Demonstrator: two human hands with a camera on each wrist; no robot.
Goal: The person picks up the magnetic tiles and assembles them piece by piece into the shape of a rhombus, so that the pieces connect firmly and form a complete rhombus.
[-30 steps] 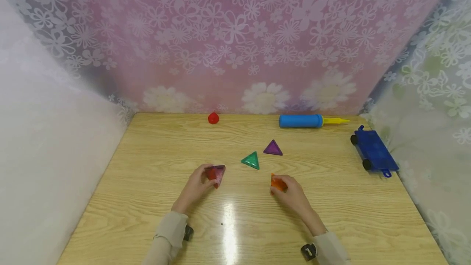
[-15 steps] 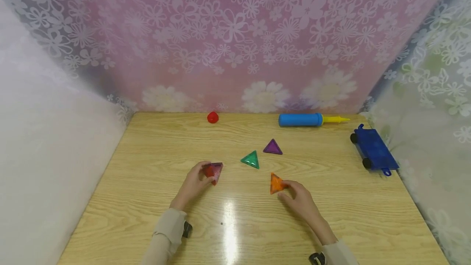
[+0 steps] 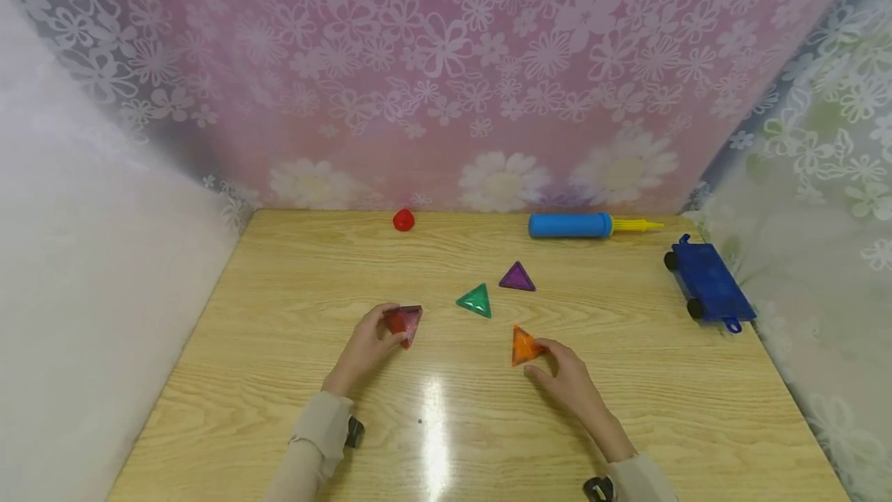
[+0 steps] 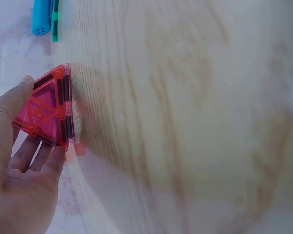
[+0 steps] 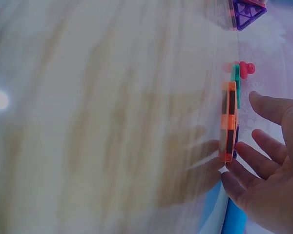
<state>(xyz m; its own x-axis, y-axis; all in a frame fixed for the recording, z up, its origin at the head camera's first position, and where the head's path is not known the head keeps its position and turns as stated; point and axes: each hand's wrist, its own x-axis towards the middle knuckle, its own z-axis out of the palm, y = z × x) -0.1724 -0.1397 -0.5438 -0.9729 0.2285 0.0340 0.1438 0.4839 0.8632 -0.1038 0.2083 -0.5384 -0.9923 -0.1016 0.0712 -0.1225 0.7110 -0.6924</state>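
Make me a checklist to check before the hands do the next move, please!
1. Left hand holds the red-and-purple piece: ok.
2. Red-and-purple piece is stuck together tightly: cannot tell.
3. Orange triangle lies flat on the table: ok.
4. Right hand has a full grip on the orange triangle: not ok, the thumb is apart from it.
5. Green triangle and purple triangle are clear of both hands: ok.

A blue pump [image 3: 570,225] with a yellow nozzle [image 3: 636,225] lies along the far edge of the bench [image 3: 293,269]. Well to its left sits a red knob [image 3: 403,220]. Near the right edge is a blue cart [image 3: 712,283] with black wheels [image 3: 695,308]. Behind is a pink flowered backdrop [image 3: 446,68].
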